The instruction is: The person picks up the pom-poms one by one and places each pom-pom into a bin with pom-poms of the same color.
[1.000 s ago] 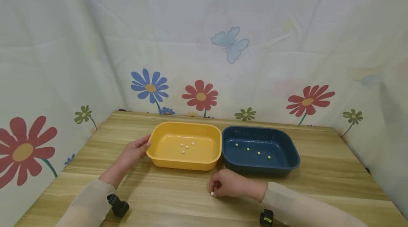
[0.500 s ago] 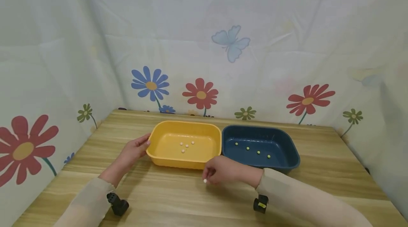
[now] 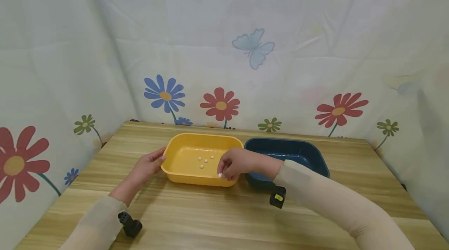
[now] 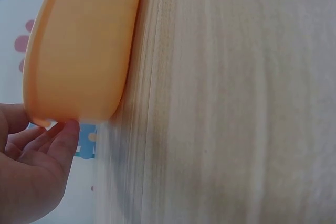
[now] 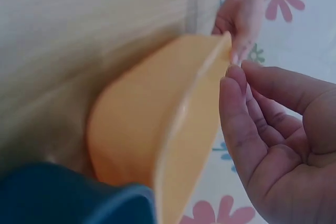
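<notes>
A yellow plastic basin (image 3: 196, 179) stands on the table, with several small white beads (image 3: 206, 160) on its floor. My left hand (image 3: 147, 165) grips its left rim; the left wrist view shows thumb and fingers on either side of the edge. My right hand (image 3: 235, 163) pinches a small white bead (image 3: 220, 175) between thumb and fingertips, over the basin's right front part. In the right wrist view that hand (image 5: 278, 129) is beside the basin's rim (image 5: 176, 121), and the bead is mostly hidden by the fingertips.
A dark blue basin (image 3: 280, 145) stands against the yellow one's right side; my right forearm hides much of its inside. The wood-grain table (image 3: 196, 218) extends in front. A flower-print cloth (image 3: 298, 66) hangs behind and at both sides.
My right hand has risen from the table in front of the basins, carrying the white bead forward and left over the yellow basin. The left hand has stayed at the rim.
</notes>
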Demonstrator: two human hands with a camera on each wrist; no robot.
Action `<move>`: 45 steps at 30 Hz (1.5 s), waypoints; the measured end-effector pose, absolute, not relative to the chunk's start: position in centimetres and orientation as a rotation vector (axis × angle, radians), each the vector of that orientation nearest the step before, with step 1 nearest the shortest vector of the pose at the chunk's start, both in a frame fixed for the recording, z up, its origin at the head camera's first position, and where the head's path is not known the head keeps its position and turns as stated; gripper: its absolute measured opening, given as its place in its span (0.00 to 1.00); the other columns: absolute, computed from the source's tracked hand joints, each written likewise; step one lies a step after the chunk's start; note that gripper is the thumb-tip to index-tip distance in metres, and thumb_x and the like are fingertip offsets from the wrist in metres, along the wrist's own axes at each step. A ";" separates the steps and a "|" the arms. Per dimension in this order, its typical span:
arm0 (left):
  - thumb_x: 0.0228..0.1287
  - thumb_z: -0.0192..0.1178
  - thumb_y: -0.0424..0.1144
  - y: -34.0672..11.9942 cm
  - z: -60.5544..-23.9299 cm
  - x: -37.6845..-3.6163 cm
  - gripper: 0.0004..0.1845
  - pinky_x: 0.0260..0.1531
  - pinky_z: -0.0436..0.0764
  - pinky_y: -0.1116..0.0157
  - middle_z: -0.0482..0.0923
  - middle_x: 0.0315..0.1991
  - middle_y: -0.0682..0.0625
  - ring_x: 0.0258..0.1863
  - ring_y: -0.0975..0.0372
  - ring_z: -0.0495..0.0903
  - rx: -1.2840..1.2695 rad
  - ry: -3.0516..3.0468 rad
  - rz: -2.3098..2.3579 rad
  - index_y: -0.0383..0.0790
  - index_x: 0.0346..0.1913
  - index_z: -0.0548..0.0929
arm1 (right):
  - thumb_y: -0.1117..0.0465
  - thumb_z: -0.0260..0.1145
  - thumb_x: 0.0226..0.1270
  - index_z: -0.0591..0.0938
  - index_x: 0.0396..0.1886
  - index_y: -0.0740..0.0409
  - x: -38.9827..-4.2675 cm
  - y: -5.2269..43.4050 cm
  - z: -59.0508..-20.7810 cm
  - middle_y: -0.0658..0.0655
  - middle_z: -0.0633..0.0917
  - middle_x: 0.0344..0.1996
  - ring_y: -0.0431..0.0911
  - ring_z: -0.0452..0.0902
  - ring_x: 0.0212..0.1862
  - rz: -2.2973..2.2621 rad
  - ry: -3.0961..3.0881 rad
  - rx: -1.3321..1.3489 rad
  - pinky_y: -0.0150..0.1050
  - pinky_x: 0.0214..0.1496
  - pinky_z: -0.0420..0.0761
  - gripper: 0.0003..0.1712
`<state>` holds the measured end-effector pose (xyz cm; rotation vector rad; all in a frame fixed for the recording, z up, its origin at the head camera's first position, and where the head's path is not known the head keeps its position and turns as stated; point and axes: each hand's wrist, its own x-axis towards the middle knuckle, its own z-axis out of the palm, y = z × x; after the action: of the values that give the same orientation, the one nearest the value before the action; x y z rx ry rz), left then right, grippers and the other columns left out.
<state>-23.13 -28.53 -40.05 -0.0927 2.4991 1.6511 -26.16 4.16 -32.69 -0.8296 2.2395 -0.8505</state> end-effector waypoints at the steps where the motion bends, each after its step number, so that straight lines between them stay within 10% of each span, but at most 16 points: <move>1: 0.85 0.42 0.40 -28.5 -40.0 -23.1 0.30 0.69 0.77 0.59 0.53 0.80 0.33 0.78 0.43 0.61 -0.092 2.500 1.647 0.30 0.80 0.52 | 0.67 0.70 0.68 0.87 0.39 0.60 -26.5 4.0 -32.4 0.53 0.87 0.29 0.42 0.80 0.30 -0.845 2.238 -0.820 0.35 0.42 0.90 0.02; 45: 0.84 0.44 0.40 -28.5 -39.9 -23.3 0.30 0.70 0.74 0.53 0.55 0.80 0.33 0.77 0.42 0.63 -0.156 2.519 1.623 0.31 0.80 0.54 | 0.65 0.68 0.71 0.85 0.40 0.61 -36.2 -2.2 -31.6 0.55 0.87 0.34 0.44 0.83 0.34 -0.575 2.051 -0.549 0.32 0.49 0.90 0.03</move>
<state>-23.27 -28.52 -39.87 -0.1555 2.5195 1.6227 -36.23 -2.17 -31.63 -0.5486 2.0514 -0.5753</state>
